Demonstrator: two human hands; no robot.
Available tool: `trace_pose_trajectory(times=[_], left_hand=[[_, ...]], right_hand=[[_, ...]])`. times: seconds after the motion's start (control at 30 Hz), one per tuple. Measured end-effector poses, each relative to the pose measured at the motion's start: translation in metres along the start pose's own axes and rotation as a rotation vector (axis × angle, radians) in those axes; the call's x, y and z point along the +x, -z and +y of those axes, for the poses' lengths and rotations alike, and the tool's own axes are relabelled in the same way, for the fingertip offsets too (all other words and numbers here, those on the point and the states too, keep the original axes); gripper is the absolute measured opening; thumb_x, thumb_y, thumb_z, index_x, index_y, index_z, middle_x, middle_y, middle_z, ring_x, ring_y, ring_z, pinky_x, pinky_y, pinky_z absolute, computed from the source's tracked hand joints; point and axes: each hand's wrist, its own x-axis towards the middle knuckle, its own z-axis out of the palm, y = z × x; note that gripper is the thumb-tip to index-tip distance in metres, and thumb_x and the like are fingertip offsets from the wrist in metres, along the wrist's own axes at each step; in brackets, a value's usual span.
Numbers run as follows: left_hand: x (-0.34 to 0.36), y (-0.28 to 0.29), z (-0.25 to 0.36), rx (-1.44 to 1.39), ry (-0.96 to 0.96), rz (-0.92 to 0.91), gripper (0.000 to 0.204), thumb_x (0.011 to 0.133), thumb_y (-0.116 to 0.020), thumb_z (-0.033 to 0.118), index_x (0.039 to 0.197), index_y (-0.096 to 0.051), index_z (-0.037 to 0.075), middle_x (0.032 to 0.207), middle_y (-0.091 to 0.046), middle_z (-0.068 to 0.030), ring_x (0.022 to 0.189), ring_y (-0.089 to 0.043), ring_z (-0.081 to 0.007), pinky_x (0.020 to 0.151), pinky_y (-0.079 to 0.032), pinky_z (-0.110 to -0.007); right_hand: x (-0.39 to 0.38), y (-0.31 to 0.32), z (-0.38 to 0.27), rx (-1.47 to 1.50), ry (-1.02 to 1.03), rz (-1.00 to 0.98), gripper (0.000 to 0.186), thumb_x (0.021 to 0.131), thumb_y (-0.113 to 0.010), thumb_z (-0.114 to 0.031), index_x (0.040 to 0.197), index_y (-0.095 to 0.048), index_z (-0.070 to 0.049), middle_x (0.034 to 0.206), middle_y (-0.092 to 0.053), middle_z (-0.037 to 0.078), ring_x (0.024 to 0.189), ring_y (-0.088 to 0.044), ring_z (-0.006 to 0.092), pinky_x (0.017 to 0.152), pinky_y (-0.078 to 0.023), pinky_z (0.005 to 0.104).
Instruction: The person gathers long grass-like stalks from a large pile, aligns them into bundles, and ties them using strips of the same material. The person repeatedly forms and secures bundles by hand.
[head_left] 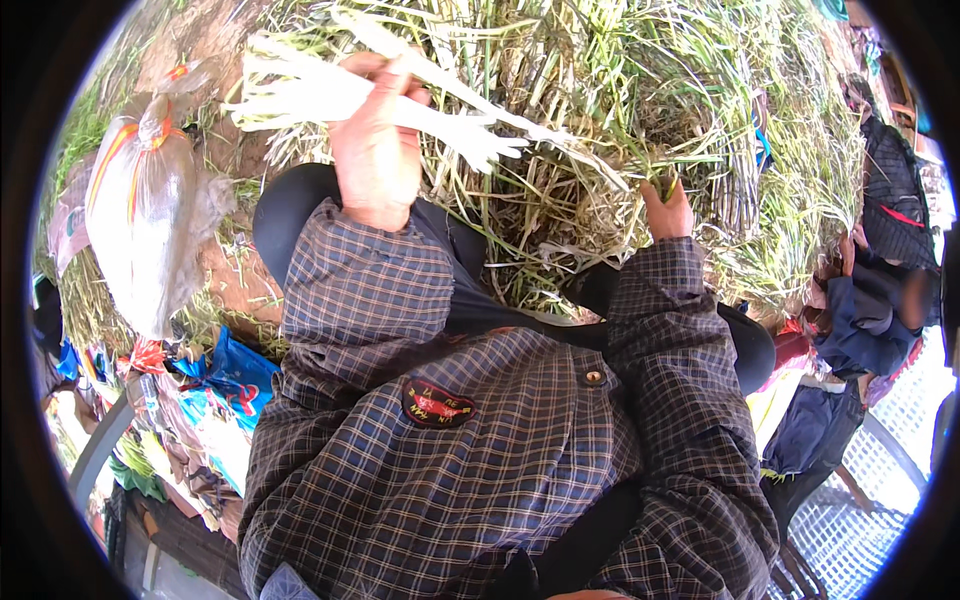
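Observation:
My left hand (380,165) is raised over the heap, its fingers closed round a bunch of pale, whitish leafy stalks (300,85), overexposed in the sunlight. One longer stalk (470,95) slants from beside that bunch down to the right, and its thin, dry tip ends close to my right hand (668,212). That hand is closed, thumb up, against some green leaf blades at the heap; whether it also grips the long stalk's tip I cannot make out. Below both hands spreads a heap of green and straw-coloured stalks and leaves (560,230).
To the left stands a tied clear plastic sack (145,225) with a red and yellow band, near a blue bag (240,370). Bare brown soil (235,285) shows beside my knee. Another person (870,310) in dark clothes sits at the far right, near a white mesh crate (870,520).

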Motion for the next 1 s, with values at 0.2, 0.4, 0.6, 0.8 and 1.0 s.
trace_pose_trajectory(times=[0.2, 0.4, 0.6, 0.8, 1.0], left_hand=[[-0.015, -0.006, -0.019, 0.121, 0.228, -0.236, 0.016, 0.074, -0.057, -0.002, 0.086, -0.051, 0.005, 0.082, -0.055, -0.0038, 0.071, -0.056, -0.0125, 0.058, -0.048, -0.022], [-0.024, -0.005, -0.026, 0.196, 0.361, -0.346, 0.017, 0.075, -0.057, -0.003, 0.090, -0.052, 0.001, 0.084, -0.057, -0.0054, 0.071, -0.057, -0.0118, 0.056, -0.048, -0.021], [-0.012, -0.001, -0.028, 0.276, -0.039, -0.052, 0.018, 0.074, -0.058, -0.003, 0.091, -0.056, 0.001, 0.083, -0.056, -0.0039, 0.069, -0.051, -0.0104, 0.063, -0.042, -0.022], [-0.026, -0.002, -0.029, 0.242, 0.082, -0.188, 0.011, 0.073, -0.056, -0.007, 0.078, -0.056, 0.003, 0.084, -0.057, -0.0076, 0.083, -0.053, -0.0149, 0.072, -0.044, -0.027], [-0.038, -0.006, -0.045, 0.274, 0.207, -0.347, 0.014, 0.073, -0.055, -0.009, 0.083, -0.053, 0.002, 0.084, -0.055, -0.0038, 0.080, -0.052, -0.0092, 0.069, -0.044, -0.020]], right_hand=[[-0.034, 0.016, -0.073, 0.475, 0.425, -0.088, 0.041, 0.077, -0.056, -0.028, 0.107, -0.049, -0.002, 0.103, -0.052, 0.016, 0.094, -0.051, 0.0253, 0.080, -0.042, 0.0369], [-0.070, 0.002, -0.128, 0.735, 0.653, -0.423, 0.023, 0.081, -0.054, -0.016, 0.096, -0.056, 0.002, 0.086, -0.057, 0.010, 0.082, -0.053, 0.0158, 0.072, -0.043, 0.0264], [-0.062, -0.005, -0.116, 0.940, 0.447, -0.506, 0.018, 0.083, -0.050, -0.008, 0.097, -0.055, 0.002, 0.084, -0.057, 0.004, 0.078, -0.051, 0.0091, 0.069, -0.042, 0.0221], [-0.053, -0.011, -0.110, 1.173, 0.288, -0.518, 0.019, 0.082, -0.048, -0.002, 0.100, -0.053, 0.001, 0.082, -0.055, 0.001, 0.073, -0.049, 0.0065, 0.066, -0.041, 0.0197], [-0.063, -0.011, -0.120, 1.110, 0.373, -0.619, 0.017, 0.083, -0.050, -0.006, 0.099, -0.053, 0.001, 0.077, -0.053, -0.001, 0.067, -0.047, 0.0053, 0.061, -0.041, 0.0192]])
